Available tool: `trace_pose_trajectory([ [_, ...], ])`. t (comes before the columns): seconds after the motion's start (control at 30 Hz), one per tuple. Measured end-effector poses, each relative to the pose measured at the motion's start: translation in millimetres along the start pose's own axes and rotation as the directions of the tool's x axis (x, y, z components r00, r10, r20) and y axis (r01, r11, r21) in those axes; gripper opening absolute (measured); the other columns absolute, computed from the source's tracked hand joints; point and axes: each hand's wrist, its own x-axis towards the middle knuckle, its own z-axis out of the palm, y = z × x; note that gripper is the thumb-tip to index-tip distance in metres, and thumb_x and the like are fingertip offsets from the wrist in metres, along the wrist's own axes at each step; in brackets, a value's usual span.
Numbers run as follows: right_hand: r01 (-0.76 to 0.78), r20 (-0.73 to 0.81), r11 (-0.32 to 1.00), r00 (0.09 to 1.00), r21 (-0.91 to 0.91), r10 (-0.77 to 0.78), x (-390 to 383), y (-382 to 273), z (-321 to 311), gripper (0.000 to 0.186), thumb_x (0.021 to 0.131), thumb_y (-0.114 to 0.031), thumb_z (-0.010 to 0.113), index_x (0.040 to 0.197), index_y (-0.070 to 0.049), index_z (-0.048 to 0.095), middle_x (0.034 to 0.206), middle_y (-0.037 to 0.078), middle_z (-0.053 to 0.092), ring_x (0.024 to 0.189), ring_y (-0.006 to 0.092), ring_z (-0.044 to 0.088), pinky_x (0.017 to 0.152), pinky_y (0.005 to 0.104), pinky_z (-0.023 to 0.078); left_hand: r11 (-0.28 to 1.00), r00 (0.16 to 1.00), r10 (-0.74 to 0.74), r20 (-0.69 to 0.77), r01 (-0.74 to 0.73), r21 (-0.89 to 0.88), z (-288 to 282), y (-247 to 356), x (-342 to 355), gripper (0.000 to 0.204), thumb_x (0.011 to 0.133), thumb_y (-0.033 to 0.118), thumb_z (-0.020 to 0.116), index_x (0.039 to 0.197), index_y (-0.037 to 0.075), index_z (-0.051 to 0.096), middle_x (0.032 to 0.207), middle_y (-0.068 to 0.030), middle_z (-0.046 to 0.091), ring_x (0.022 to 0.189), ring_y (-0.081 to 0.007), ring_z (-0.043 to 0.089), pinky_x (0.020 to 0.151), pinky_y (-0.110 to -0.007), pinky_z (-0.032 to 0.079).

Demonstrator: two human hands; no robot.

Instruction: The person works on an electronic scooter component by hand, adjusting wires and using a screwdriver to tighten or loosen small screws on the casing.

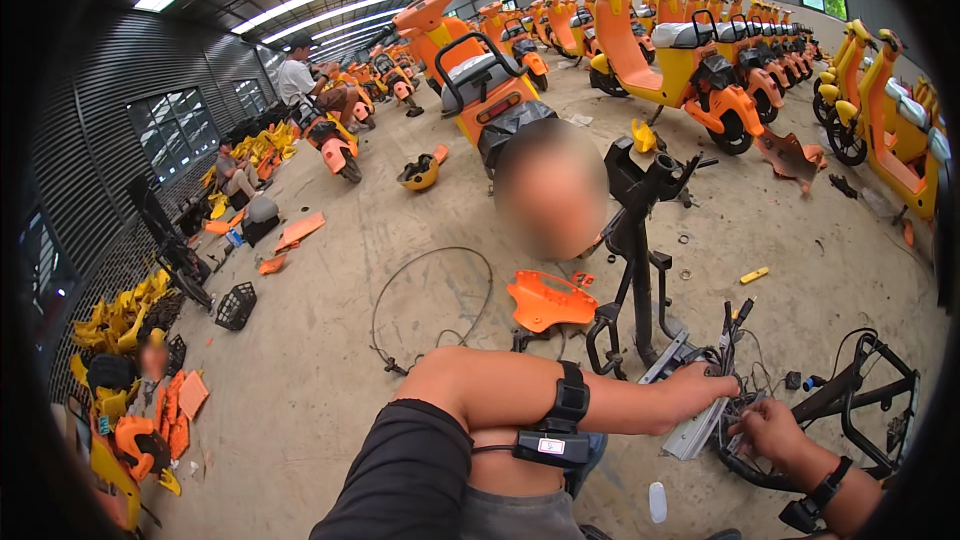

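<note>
A black tubular scooter frame (pixel 640 270) lies in front of me, its rear loop (pixel 868 402) stretching to the right. My left hand (pixel 700 392) reaches across with curled fingers over a silver metal bracket (pixel 693 432) in the middle of the frame; what its fingertips grip is hidden. Close beside it, my right hand (pixel 772 437) has thumb and forefinger pinched at dark wires, just right of the bracket. A bundle of cables with connectors (pixel 735 318) stands up beyond both hands. Black straps circle both my forearms.
An orange body panel (pixel 548 302) and a looped black cable (pixel 432 252) lie on the concrete floor. A yellow tool handle (pixel 754 275) lies farther right. Orange-yellow scooters (pixel 660 55) stand in rows behind. Loose panels (pixel 125 315) pile up at left, and another person (pixel 297 80) sits on a scooter.
</note>
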Motion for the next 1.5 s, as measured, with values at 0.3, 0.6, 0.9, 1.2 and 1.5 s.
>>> trace_pose_trajectory([
  [0.3,0.209,-0.084,0.955,0.977,0.212,-0.195,10,12,-10,0.020,0.097,-0.020,0.056,0.107,-0.003,0.053,0.075,0.006,0.061,0.049,0.0076,0.046,0.042,0.0223,0.035,0.965,1.000,-0.013,-0.003,0.012,-0.261,-6,-14,11,0.042,0.086,0.035,0.059,0.114,0.004,0.057,0.102,-0.0076,0.060,0.090,-0.0146,0.056,0.079,-0.031,0.045],
  [0.6,0.571,-0.040,0.803,0.810,-0.171,-0.585,-8,-1,-7,0.013,0.088,-0.009,0.066,0.098,-0.003,0.061,0.087,0.003,0.062,0.076,0.0123,0.056,0.068,0.0273,0.047,0.927,0.991,0.088,0.099,-0.045,-0.372,4,6,6,0.025,0.092,0.029,0.056,0.096,0.006,0.061,0.096,-0.0051,0.063,0.084,-0.0120,0.060,0.074,-0.026,0.048],
  [0.9,0.443,0.699,0.895,0.623,0.052,-0.350,-35,-41,3,0.034,0.091,-0.032,0.068,0.112,-0.006,0.069,0.122,0.008,0.054,0.117,0.0209,0.049,0.103,0.0346,0.035,0.810,0.939,0.134,0.316,0.080,-0.581,-9,63,-24,0.047,0.093,0.037,0.048,0.128,0.006,0.047,0.113,-0.0170,0.064,0.097,-0.0287,0.066,0.087,-0.043,0.054],
  [1.2,0.360,0.689,0.924,0.638,0.129,-0.345,-24,-39,9,0.034,0.092,-0.028,0.067,0.116,-0.004,0.067,0.112,0.004,0.066,0.108,0.0124,0.056,0.097,0.0303,0.042,0.859,0.980,0.084,0.182,0.022,-0.512,-9,42,-10,0.044,0.096,0.040,0.051,0.123,0.005,0.050,0.117,-0.0173,0.064,0.100,-0.0313,0.066,0.086,-0.046,0.054],
  [1.5,0.471,0.454,0.874,0.758,0.115,-0.468,-42,-14,10,0.039,0.092,-0.036,0.067,0.115,-0.005,0.066,0.106,0.006,0.064,0.103,0.0148,0.057,0.092,0.0310,0.044,0.939,0.954,0.126,0.271,-0.026,-0.342,3,37,-5,0.052,0.097,0.051,0.046,0.125,0.007,0.048,0.127,-0.0160,0.058,0.117,-0.0357,0.057,0.099,-0.051,0.047],
])
